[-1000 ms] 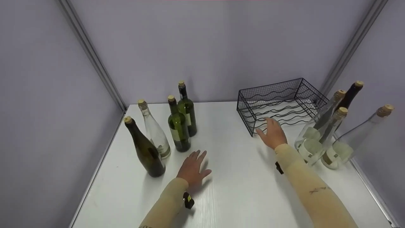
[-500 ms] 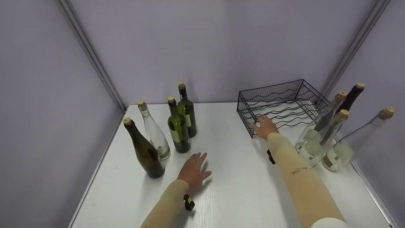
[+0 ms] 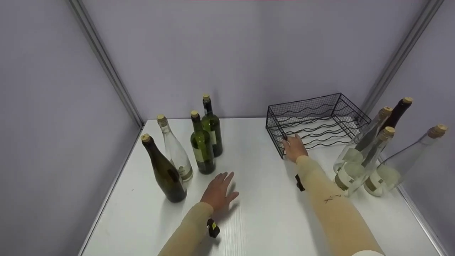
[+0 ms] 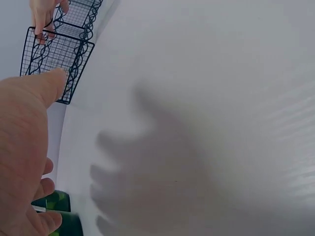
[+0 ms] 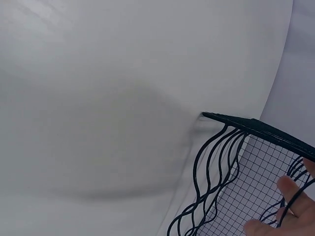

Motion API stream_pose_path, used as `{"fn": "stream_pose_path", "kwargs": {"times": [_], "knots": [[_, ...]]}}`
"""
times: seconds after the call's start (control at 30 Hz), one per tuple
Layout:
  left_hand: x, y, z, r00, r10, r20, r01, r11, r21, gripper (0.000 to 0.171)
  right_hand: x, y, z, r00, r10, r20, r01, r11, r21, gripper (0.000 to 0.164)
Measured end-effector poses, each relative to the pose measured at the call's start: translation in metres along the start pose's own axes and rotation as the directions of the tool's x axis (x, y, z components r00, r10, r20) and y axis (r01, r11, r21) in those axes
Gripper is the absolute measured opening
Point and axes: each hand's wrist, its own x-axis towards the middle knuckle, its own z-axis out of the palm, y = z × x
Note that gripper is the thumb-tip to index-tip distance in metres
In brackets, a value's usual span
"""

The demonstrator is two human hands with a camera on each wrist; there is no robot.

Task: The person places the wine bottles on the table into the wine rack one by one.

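Note:
In the head view, the right hand (image 3: pixel 294 148) grips the left side wall of a black wire wine rack (image 3: pixel 304 106) near its front corner. The right wrist view shows fingertips (image 5: pixel 290 194) against the mesh of the rack (image 5: pixel 275 132). Left hand (image 3: pixel 217 193) hovers over the white table with fingers spread, and nothing is in it. Nearest to it are a green wine bottle (image 3: pixel 203 151) and a dark brown-green bottle (image 3: pixel 165 174). A clear bottle (image 3: pixel 177 153) and another green bottle (image 3: pixel 212 129) stand behind these. All are corked and upright.
Several corked bottles stand right of the rack: a dark bottle (image 3: pixel 394 115) and clear ones, including one clear bottle (image 3: pixel 405 158) by the right wall. Pale partition walls (image 3: pixel 234 53) enclose the white table (image 3: pixel 263 213) at the back and sides.
The right hand has moved left onto the rack's side wall and now holds it. The rack has not visibly shifted on the table. The left hand stays where it was.

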Motion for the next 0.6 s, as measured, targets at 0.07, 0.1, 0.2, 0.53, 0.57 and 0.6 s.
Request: {"fn": "stream_pose_path", "kwargs": {"times": [0.07,0.1,0.2,0.53,0.57,0.6], "knots": [[0.012,0.007,0.001,1.0,0.017,-0.017,-0.017,1.0,-0.001,0.071,0.001,0.002,0.0,1.0,0.001,-0.012,-0.001,1.0,0.009,0.043],[0.018,0.012,0.001,1.0,0.022,-0.019,-0.022,1.0,-0.002,0.071,0.002,0.003,0.001,1.0,-0.002,-0.022,0.003,1.0,0.01,0.043],[0.041,0.028,-0.002,1.0,0.026,-0.015,-0.026,0.999,-0.025,0.07,0.005,0.004,0.006,0.997,-0.022,-0.068,0.023,1.0,0.016,0.039],[0.112,0.075,-0.033,1.0,0.01,-0.024,-0.012,0.998,-0.058,0.066,0.002,-0.022,0.036,0.992,-0.07,-0.109,0.074,0.996,0.039,0.03],[0.118,0.078,-0.037,1.0,0.012,-0.027,-0.014,0.999,-0.051,0.065,0.003,-0.026,0.037,0.993,-0.08,-0.089,0.083,0.996,0.034,0.031],[0.125,0.081,-0.04,0.999,0.012,-0.029,-0.013,0.999,-0.044,0.064,0.002,-0.029,0.038,0.993,-0.097,-0.062,0.099,0.994,0.035,0.033]]}}
